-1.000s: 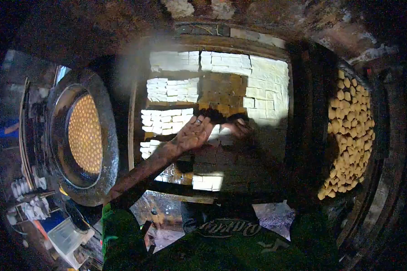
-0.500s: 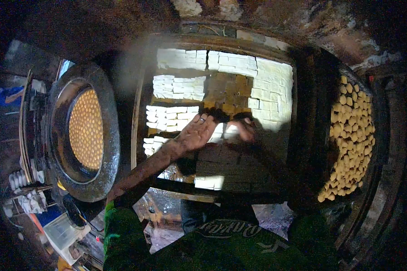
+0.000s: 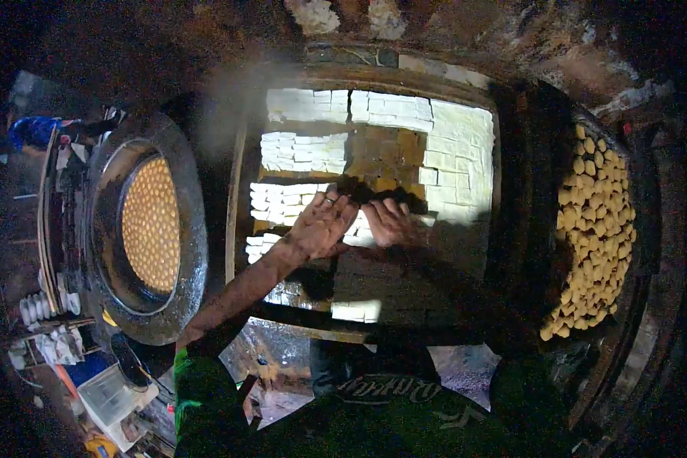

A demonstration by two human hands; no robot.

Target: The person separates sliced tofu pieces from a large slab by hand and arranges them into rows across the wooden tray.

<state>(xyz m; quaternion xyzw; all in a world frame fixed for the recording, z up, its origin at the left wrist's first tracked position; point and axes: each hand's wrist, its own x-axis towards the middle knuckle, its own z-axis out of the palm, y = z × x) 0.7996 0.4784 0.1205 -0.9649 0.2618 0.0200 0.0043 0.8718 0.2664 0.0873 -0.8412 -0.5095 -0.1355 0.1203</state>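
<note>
My left hand (image 3: 324, 227) rests over rows of soft white rectangular blocks (image 3: 294, 202), its fingers stretched forward and close together. Beside it, my right hand (image 3: 393, 223) lies with fingers apart over the same blocks, and its fingertips nearly meet the left hand. A strip of white blocks (image 3: 361, 227) shows between the two hands; I cannot tell whether either palm presses on it. The blocks lie on a wood-framed tray (image 3: 235, 191), with a brown bare patch (image 3: 389, 156) just beyond my fingers. Shadow covers the near right blocks.
To the left stands a large dark-rimmed pan (image 3: 195, 229) with many round tan pieces (image 3: 151, 229) in it. Many yellowish pieces (image 3: 595, 237) are heaped at the right. A translucent plastic box (image 3: 114, 397) sits at the lower left, and a rough wall (image 3: 466, 30) rises behind the tray.
My right hand has moved left, closer to my left hand, and its fingers now spread over the blocks. My left hand has shifted slightly left. A blue-clothed shape shows more at the far left.
</note>
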